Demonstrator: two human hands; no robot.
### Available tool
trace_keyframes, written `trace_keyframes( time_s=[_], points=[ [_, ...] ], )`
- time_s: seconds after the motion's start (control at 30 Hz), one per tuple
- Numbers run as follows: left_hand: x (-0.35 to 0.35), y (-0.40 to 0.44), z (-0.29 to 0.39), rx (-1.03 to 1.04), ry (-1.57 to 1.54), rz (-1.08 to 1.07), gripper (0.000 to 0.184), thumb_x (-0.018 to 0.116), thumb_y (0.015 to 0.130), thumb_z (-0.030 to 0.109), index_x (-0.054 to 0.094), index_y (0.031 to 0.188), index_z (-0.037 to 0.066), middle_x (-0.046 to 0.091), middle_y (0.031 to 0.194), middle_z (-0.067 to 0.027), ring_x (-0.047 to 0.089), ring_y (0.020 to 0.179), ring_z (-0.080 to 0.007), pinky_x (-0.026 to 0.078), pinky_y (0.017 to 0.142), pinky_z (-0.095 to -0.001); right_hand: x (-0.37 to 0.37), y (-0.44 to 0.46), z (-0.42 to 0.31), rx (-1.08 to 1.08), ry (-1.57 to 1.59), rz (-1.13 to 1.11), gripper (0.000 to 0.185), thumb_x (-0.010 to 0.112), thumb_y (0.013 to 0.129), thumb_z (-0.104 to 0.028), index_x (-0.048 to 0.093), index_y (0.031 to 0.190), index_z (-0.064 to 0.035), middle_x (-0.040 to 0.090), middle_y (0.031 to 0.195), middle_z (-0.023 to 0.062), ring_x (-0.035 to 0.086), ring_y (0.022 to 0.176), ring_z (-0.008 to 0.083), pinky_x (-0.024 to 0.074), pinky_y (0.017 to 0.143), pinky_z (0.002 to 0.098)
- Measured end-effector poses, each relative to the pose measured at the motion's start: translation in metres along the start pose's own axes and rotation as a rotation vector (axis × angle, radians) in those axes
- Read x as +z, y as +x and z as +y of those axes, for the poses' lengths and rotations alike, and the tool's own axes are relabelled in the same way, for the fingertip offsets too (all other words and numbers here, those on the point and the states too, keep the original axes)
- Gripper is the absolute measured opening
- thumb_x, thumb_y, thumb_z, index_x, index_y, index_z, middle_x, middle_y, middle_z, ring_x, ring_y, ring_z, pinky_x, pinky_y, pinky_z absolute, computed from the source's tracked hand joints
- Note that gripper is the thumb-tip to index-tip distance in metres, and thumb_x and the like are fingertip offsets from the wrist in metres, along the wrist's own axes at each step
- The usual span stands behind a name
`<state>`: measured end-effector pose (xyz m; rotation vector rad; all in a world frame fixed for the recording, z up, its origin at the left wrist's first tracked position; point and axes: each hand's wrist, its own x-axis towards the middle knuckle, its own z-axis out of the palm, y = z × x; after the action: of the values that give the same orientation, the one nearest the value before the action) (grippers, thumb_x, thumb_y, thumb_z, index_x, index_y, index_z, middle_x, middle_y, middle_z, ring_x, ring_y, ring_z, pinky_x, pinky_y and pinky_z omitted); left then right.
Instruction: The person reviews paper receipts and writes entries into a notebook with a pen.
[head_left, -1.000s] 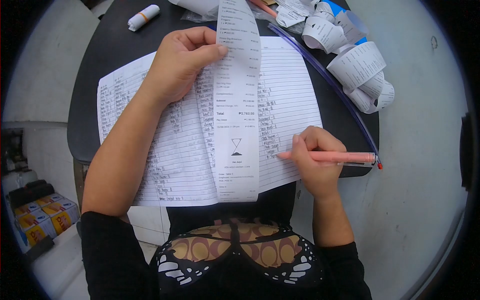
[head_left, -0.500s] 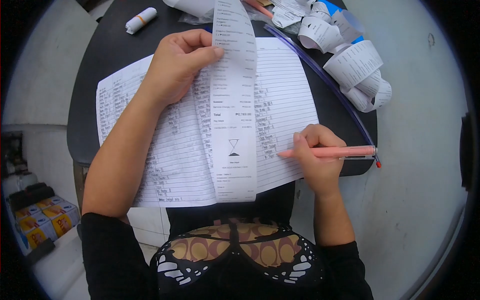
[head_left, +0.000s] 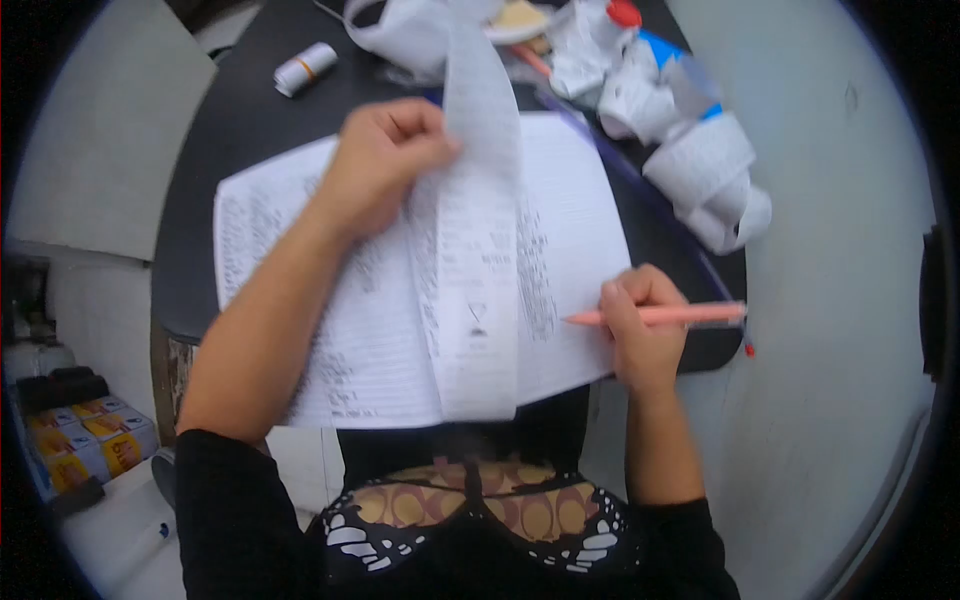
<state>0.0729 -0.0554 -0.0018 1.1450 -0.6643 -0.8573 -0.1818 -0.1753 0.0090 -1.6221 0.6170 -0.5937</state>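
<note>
A long paper receipt [head_left: 480, 220] hangs over the middle of an open lined notebook [head_left: 575, 230], whose pages bear handwriting. My left hand [head_left: 385, 165] pinches the receipt's left edge between thumb and fingers, above the notebook's upper part. My right hand [head_left: 645, 325] is closed round a pink pen [head_left: 690, 314], its tip pointing left at or just above the right page, beside the written column. Motion blur makes the print and handwriting hard to read.
On the black table [head_left: 215, 220] lies a small paper roll [head_left: 305, 68] with an orange band. Curled receipts [head_left: 705, 165] are heaped at the upper right, beside a long purple strip [head_left: 655, 195]. Yellow and white boxes [head_left: 90, 440] stand at the lower left.
The view has shifted, so the table and notebook appear lower and more of the table's far end shows. Both hands keep their hold on the receipt and the pen.
</note>
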Motion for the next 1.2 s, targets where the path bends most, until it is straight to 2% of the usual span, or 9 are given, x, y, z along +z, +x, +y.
trace_keyframes(
  time_s=[0.07, 0.13, 0.27, 0.37, 0.57, 0.8, 0.9, 1.0, 1.2],
  points=[
    [-0.003, 0.001, -0.004, -0.005, -0.025, 0.031, 0.003, 0.064, 0.078, 0.0, 0.063, 0.081, 0.0, 0.065, 0.078, -0.004, 0.059, 0.069, -0.0085, 0.047, 0.065, -0.0217, 0.004, 0.009, 0.007, -0.087, 0.135, -0.006, 0.012, 0.061, 0.086, -0.008, 0.052, 0.079, -0.0035, 0.058, 0.067, 0.0033, 0.052, 0.057, 0.008, 0.0423, 0.053, 0.0205],
    [0.0, 0.001, -0.003, -0.017, -0.071, 0.043, 0.003, 0.063, 0.079, 0.0, 0.062, 0.081, 0.0, 0.065, 0.079, -0.0052, 0.06, 0.07, -0.0098, 0.049, 0.066, -0.0228, 0.013, 0.023, -0.004, -0.172, 0.12, 0.016, 0.015, 0.055, 0.092, -0.015, 0.051, 0.097, -0.0014, 0.064, 0.077, 0.008, 0.058, 0.061, 0.0101, 0.0459, 0.056, 0.0204],
    [0.007, -0.002, -0.002, -0.027, -0.168, 0.038, 0.004, 0.062, 0.079, -0.001, 0.061, 0.083, -0.001, 0.065, 0.081, -0.0083, 0.062, 0.072, -0.012, 0.05, 0.069, -0.0241, 0.012, 0.066, -0.053, -0.068, -0.012, -0.115, 0.022, 0.052, 0.093, -0.023, 0.052, 0.098, -0.0013, 0.065, 0.079, 0.0095, 0.063, 0.066, 0.0133, 0.0463, 0.053, 0.0207],
    [0.009, -0.001, -0.001, -0.038, -0.181, 0.045, 0.004, 0.061, 0.08, 0.0, 0.06, 0.084, -0.001, 0.065, 0.083, -0.0093, 0.062, 0.075, -0.0135, 0.05, 0.072, -0.0257, 0.021, 0.105, -0.074, -0.163, -0.233, -0.255, 0.019, 0.058, 0.088, -0.02, 0.051, 0.093, -0.0028, 0.063, 0.077, 0.008, 0.063, 0.068, 0.0137, 0.0468, 0.051, 0.0219],
    [0.004, 0.001, 0.002, -0.048, -0.238, 0.064, 0.007, 0.061, 0.081, 0.001, 0.06, 0.086, -0.003, 0.064, 0.084, -0.0098, 0.062, 0.075, -0.0144, 0.051, 0.071, -0.0271, 0.054, 0.132, -0.058, -0.104, -0.122, -0.437, 0.024, 0.067, 0.079, -0.013, 0.046, 0.088, -0.0068, 0.057, 0.08, 0.0057, 0.06, 0.067, 0.0113, 0.0475, 0.05, 0.0213],
    [0.007, 0.001, 0.005, -0.088, -0.195, 0.064, 0.008, 0.06, 0.081, 0.0, 0.059, 0.088, -0.003, 0.065, 0.087, -0.0127, 0.063, 0.077, -0.0166, 0.052, 0.075, -0.0296, 0.058, 0.124, -0.046, -0.101, 0.027, -0.413, 0.028, 0.068, 0.074, -0.003, 0.043, 0.087, -0.0067, 0.05, 0.074, 0.0015, 0.052, 0.063, 0.0079, 0.0446, 0.053, 0.0204],
    [0.004, 0.001, 0.003, -0.081, -0.185, 0.059, 0.008, 0.06, 0.08, 0.0, 0.059, 0.087, -0.004, 0.065, 0.087, -0.0124, 0.063, 0.077, -0.0164, 0.052, 0.074, -0.0293, 0.063, 0.124, -0.038, -0.219, -0.105, -0.381, 0.029, 0.068, 0.073, 0.0, 0.042, 0.086, -0.0073, 0.048, 0.074, 0.0001, 0.048, 0.063, 0.0065, 0.0413, 0.055, 0.0195],
    [0.006, -0.001, 0.006, -0.099, -0.142, 0.083, 0.007, 0.06, 0.081, 0.0, 0.059, 0.087, -0.004, 0.064, 0.087, -0.0122, 0.063, 0.078, -0.0163, 0.051, 0.075, -0.0283, 0.064, 0.122, -0.036, -0.191, -0.062, -0.347, 0.029, 0.069, 0.07, -0.002, 0.045, 0.085, -0.0053, 0.046, 0.076, 0.0005, 0.048, 0.068, 0.0079, 0.0413, 0.062, 0.0225],
    [0.005, 0.001, 0.002, -0.066, -0.245, 0.072, 0.018, 0.056, 0.087, 0.013, 0.06, 0.091, -0.004, 0.065, 0.093, -0.0135, 0.062, 0.086, -0.0184, 0.049, 0.083, -0.032, 0.064, 0.12, -0.039, -0.16, 0.016, -0.306, 0.029, 0.07, 0.07, 0.0, 0.045, 0.084, -0.0056, 0.044, 0.076, -0.0001, 0.046, 0.067, 0.0077, 0.0404, 0.06, 0.022]
  ],
)
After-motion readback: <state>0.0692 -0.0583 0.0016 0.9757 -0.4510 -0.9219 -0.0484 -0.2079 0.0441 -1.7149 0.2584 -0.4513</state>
